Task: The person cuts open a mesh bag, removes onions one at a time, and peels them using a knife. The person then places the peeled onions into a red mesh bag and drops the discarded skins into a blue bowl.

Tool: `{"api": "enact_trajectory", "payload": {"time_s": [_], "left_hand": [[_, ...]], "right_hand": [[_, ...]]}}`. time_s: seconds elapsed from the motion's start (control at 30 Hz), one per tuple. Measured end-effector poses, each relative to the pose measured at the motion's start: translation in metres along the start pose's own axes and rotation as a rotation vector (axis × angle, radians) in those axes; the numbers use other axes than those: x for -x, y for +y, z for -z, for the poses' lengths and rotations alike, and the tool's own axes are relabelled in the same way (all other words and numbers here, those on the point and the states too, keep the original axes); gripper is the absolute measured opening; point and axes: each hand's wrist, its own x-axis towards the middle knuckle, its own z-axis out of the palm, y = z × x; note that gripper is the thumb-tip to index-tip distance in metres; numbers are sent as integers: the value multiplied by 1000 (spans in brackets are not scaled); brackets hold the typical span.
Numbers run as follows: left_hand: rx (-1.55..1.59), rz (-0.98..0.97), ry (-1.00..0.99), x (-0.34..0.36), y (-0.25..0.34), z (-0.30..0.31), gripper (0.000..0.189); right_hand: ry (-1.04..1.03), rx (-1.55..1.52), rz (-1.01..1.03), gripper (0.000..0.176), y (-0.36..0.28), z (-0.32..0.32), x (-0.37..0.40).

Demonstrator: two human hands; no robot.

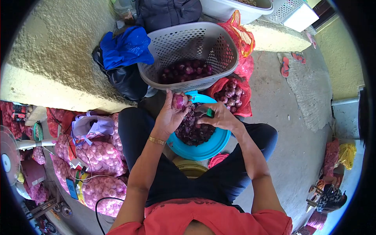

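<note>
My left hand (171,111) holds a purple onion (179,101) up at its fingertips, above a blue bowl (211,147) full of dark onion peels. Just right of it, my right hand (218,116) grips a small knife with a green handle (209,112), its blade pointing toward the onion. A gold bracelet (156,140) circles my left wrist. In front of the bowl stands a grey plastic basket (188,43) holding peeled purple onions (188,70).
A red mesh sack (235,92) of onions lies open right of the basket. Mesh bags of pale onions (98,156) pile at my left, with a phone and cables. A fan (9,154) stands far left. Blue and black bags (125,51) rest on a concrete ledge.
</note>
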Motion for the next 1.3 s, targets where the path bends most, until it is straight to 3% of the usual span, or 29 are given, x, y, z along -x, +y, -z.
{"api": "enact_trajectory", "payload": {"time_s": [0.03, 0.1, 0.17, 0.23, 0.3, 0.33, 0.4, 0.5, 0.6, 0.9, 1.3], "left_hand": [[0, 4, 0, -1, -3, 1, 48], [85, 30, 62, -3, -10, 1, 48], [122, 52, 28, 0, -14, -6, 48], [161, 69, -5, 1, -18, -7, 48], [306, 102, -215, 1, -21, -3, 49], [307, 102, -217, 1, -22, -3, 49], [198, 58, 29, 2, -22, -5, 50], [23, 6, 47, 4, -25, -5, 57], [-15, 6, 64, 8, -28, -8, 56], [-83, 21, -123, 4, -23, 9, 56], [-365, -111, -73, 7, -17, 7, 47]], "right_hand": [[2, -1, -3, 38, -3, -2, 0], [300, -32, 72, 41, -14, -10, -6], [389, -92, 130, 42, -22, -19, -15], [450, 41, 470, 43, -11, -21, -27], [420, 47, 426, 41, -5, -21, -27], [397, 9, 413, 39, -3, -21, -27], [370, -29, 402, 37, -1, -23, -29], [412, -55, 479, 32, 5, -27, -32], [465, -120, 367, 28, 14, -34, -33], [481, -71, 255, 23, 12, -37, -35], [557, -102, 92, 14, 5, -35, -46]]}}
